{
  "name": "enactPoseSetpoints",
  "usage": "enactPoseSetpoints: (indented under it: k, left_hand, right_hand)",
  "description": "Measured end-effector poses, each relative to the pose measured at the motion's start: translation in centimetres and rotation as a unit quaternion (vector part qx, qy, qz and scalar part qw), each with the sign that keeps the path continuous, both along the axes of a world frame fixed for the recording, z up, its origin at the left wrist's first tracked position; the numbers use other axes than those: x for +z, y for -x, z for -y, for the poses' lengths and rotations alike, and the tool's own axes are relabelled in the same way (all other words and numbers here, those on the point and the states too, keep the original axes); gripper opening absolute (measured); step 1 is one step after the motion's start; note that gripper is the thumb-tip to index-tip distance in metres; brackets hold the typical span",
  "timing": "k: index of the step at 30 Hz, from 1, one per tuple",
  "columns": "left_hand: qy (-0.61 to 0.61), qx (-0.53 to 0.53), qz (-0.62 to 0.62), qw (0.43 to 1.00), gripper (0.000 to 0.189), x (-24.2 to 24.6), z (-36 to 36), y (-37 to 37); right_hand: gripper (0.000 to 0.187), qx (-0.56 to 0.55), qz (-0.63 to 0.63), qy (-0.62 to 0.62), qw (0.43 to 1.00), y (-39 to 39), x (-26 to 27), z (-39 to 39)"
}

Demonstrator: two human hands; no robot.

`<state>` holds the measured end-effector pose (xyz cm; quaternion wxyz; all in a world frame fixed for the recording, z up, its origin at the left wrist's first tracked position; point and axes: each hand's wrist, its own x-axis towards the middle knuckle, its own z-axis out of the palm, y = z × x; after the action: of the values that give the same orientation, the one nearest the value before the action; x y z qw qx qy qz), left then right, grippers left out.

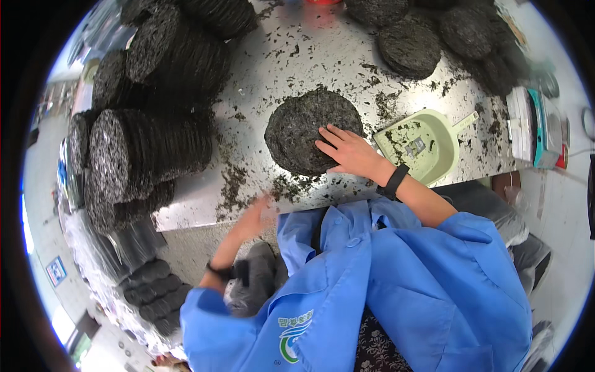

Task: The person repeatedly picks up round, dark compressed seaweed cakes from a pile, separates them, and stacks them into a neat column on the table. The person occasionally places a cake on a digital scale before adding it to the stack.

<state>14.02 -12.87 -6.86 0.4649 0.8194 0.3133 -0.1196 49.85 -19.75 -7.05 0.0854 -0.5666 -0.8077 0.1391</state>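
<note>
A round, dark cake of what looks like dried seaweed (307, 125) lies flat near the middle of the metal table (283, 56). My right hand (348, 151) rests on its right side with the palm down and the fingers spread. Blurred by motion, my left hand (255, 216) is over the table's front edge, below and left of the cake, with nothing seen in it; its fingers are too blurred to make out. A pale green dustpan (450, 146) with dark flakes in it sits just right of my right hand.
Stacked dark cakes (148, 149) fill the table's left side, some on edge. More cakes (409, 49) are piled at the back right. A device with a teal casing (541, 130), perhaps a scale, stands at the right end. Dark flakes are scattered across the tabletop. Plastic-wrapped stacks (148, 288) stand below left.
</note>
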Motion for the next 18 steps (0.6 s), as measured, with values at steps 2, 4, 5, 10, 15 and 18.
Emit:
enactPoseSetpoints:
  k: [2,4,5,10,15,18]
  left_hand:
    - [-0.233,0.127,0.096,0.959,0.063,-5.3,-1.3,-7.1]
    - [0.182,0.502,0.161,0.83,0.067,-2.3,0.5,-14.7]
    - [0.192,0.512,0.152,0.824,0.068,-1.7,1.7,-15.7]
    - [-0.119,0.386,0.065,0.912,0.064,-3.8,2.4,-15.2]
    - [-0.033,0.208,0.11,0.971,0.044,3.2,2.2,-10.1]
    - [-0.017,0.172,-0.045,0.984,0.031,5.4,7.5,-0.8]
  right_hand:
    - [0.053,0.013,0.01,-0.053,0.998,-0.6,-0.2,0.1]
    - [0.045,-0.038,-0.108,-0.021,0.993,-2.0,-0.2,0.0]
    - [0.041,-0.056,-0.17,0.003,0.984,-2.6,0.4,0.2]
    - [0.035,-0.339,-0.335,0.025,0.879,-7.0,3.7,0.7]
    - [0.028,-0.407,-0.389,-0.06,0.824,-8.6,3.5,3.3]
    - [0.023,-0.423,-0.432,-0.07,0.794,-8.2,4.7,4.4]
